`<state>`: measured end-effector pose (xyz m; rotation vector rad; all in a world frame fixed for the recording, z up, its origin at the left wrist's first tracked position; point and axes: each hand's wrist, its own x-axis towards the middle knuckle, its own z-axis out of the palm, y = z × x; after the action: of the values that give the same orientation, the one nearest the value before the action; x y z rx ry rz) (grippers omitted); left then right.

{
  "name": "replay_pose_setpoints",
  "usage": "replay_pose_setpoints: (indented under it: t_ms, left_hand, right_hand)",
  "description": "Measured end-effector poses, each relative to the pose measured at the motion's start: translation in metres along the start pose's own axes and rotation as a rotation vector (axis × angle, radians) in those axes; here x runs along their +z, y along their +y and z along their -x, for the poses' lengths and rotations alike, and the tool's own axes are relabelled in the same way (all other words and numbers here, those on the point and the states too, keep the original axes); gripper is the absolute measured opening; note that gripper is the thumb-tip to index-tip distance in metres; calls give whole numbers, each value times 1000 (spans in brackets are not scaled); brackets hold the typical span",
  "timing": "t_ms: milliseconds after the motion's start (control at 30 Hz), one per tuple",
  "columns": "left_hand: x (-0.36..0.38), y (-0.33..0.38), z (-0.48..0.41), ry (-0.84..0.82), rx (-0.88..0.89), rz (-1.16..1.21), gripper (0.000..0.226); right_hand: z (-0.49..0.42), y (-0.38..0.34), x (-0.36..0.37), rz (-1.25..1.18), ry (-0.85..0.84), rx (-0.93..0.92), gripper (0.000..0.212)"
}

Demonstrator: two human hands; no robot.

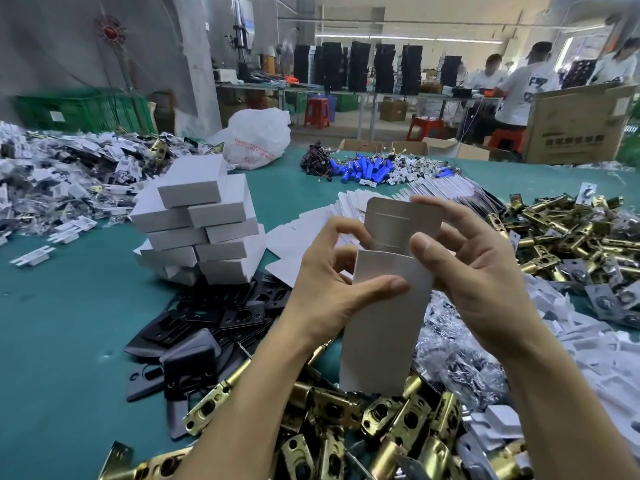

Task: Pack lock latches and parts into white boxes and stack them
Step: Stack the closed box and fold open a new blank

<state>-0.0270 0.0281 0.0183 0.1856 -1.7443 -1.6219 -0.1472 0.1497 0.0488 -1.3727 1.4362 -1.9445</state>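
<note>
Both hands are holding a white box upright above the near edge of the counter. The left hand is gripping the box's left side, its thumb pressing flat on the front face and its fingers curling behind. The right hand is clamping the upper right part, its thumb lying on the front near the mouth and its fingers curling round the raised top flap. The flap is standing up, leaving the box open at the top. Whether anything is lying inside cannot be told.

Directly under the box, brass latches are lying heaped along the near edge. Just left of them, black plates are spreading in a loose pile. Behind the plates, a stack of closed boxes is leaning unevenly toward the middle of the counter, and flat box blanks are fanning out beside it.

At the right edge a second heap of latches is mixing with small bagged parts. Clear bags of parts are lying just right of the held box. Toward the far edge, blue cylinders with wires are lying in a cluster, and a white plastic bag is sitting to their left. A large pile of bagged parts is covering the far left corner.
</note>
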Motion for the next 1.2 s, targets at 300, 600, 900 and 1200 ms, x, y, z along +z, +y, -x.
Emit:
replay_pose_setpoints:
  t_ms: [300,600,900,1200]
  left_hand:
    - [-1,-1,1,1,-49,31,50]
    - [2,-5,-1,28,-74,-83,43]
    - [-2,-6,2,5,-160,-84,45]
    - [-3,-15,-1,-11,-105,-153,46]
  right_hand:
    - [1,-2,-4,93,112,72,11]
    - [1,-7,-4,317,-65,8,34]
    - [3,-7,-3,186,-123,153,23]
    - [0,5,-1,271,47,102,13]
